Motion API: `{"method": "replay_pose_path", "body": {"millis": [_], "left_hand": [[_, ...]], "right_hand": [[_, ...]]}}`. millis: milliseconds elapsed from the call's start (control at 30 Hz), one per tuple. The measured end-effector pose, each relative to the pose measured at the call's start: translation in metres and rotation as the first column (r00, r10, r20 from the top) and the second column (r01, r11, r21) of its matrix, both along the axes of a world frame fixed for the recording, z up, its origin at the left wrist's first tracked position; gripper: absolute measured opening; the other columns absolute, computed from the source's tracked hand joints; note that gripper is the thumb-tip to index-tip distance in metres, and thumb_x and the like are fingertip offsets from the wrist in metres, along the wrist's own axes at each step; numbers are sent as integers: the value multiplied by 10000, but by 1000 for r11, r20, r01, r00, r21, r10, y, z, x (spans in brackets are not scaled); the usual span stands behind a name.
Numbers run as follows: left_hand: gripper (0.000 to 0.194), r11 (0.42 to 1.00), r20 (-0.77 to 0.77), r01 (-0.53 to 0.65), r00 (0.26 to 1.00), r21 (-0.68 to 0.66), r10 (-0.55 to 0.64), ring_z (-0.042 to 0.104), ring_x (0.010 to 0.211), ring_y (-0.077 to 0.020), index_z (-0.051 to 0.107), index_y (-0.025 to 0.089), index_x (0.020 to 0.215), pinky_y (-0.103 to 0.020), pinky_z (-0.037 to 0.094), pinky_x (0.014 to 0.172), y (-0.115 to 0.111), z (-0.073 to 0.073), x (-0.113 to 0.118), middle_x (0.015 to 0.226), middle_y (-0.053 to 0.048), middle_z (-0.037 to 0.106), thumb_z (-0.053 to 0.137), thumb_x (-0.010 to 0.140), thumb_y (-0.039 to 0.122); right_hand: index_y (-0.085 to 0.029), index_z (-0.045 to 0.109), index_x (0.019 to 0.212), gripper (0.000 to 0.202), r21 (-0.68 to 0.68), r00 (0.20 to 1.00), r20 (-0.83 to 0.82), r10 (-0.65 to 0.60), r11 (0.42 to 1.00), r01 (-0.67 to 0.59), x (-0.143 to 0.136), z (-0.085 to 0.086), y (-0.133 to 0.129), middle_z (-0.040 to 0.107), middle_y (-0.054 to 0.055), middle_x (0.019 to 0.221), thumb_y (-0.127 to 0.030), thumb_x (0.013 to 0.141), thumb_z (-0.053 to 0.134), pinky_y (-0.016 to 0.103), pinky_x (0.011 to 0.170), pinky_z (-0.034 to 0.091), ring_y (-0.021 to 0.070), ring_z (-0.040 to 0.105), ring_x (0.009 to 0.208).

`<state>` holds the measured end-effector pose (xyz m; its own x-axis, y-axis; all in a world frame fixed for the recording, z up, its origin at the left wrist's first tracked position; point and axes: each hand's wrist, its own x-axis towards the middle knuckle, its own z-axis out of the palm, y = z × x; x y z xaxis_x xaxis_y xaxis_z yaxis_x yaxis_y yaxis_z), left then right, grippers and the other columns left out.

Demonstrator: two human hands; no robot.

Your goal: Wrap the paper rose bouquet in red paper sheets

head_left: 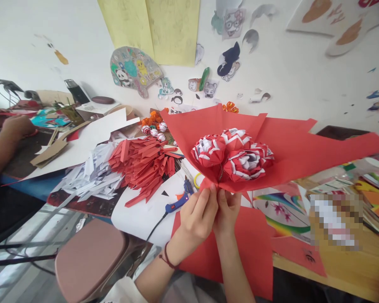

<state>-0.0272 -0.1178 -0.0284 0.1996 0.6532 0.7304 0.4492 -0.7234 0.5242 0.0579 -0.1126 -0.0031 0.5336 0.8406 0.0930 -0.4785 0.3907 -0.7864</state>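
Observation:
Red wrapping paper [287,147] fans out around three red and white paper flowers [249,162] in the middle of the head view. My left hand [200,212], with a dark cord bracelet at the wrist, pinches the gathered base of this paper. Right beside it, my right hand [226,208] has its fingers closed on the same gathered base, its fingertips partly hidden. A flat red sheet [249,248] lies below my hands. The blue glue gun [178,203] rests on white paper [135,214] left of my hands.
Piles of red strips [142,162] and white strips [96,174] lie to the left. A pink stool [90,259] stands at the lower left. Another person's hand [19,126] is at the far left. Colourful printed packs [284,210] lie to the right.

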Motion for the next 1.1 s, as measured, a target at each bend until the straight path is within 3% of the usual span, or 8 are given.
{"method": "replay_pose_path", "body": {"millis": [200, 633, 800, 1000, 1100], "left_hand": [[493, 999, -8, 2, 1000, 33, -2, 674, 958, -240, 337, 264, 1480, -394, 633, 732, 2, -4, 0, 1179, -126, 645, 370, 994, 341], [465, 995, -122, -41, 991, 96, 53, 669, 1020, -239, 446, 202, 1407, -392, 609, 810, 0, -1, -4, 1231, -145, 632, 481, 962, 333], [424, 992, -127, -61, 989, 108, 74, 682, 967, -240, 469, 234, 1391, -399, 616, 737, -1, 1, -3, 1186, -132, 658, 454, 971, 290], [384, 973, -138, -143, 976, 182, 169, 673, 890, -208, 525, 221, 1339, -361, 573, 706, 1, 18, -2, 1077, -108, 694, 477, 958, 217], [351, 933, -108, -246, 953, 262, 282, 645, 875, -196, 585, 208, 1265, -337, 518, 704, 3, 32, -2, 1009, -89, 716, 517, 927, 145]], "right_hand": [[-307, 632, 1008, 250, 0, 999, -35, 6, 1000, -6, -2, -1, 0, 707, -5, 967, -281, 780, 730, 292, 816, 558, 156, 676, 850], [-321, 607, 1067, 298, 20, 997, -75, 30, 999, -29, -4, -2, 0, 689, -17, 1019, -248, 801, 720, 257, 834, 547, 127, 653, 844], [-325, 602, 1107, 333, 20, 995, -88, 45, 999, -43, -4, -2, 0, 682, -10, 1044, -251, 803, 716, 245, 837, 545, 127, 649, 860], [-334, 594, 1139, 384, 21, 991, -117, 58, 998, -56, -3, -5, 0, 682, -5, 1008, -243, 792, 727, 234, 805, 553, 134, 661, 879], [-345, 597, 1134, 378, 22, 987, -137, 87, 996, -85, -4, -6, -1, 694, -15, 986, -242, 793, 722, 239, 813, 555, 133, 670, 877]]}}
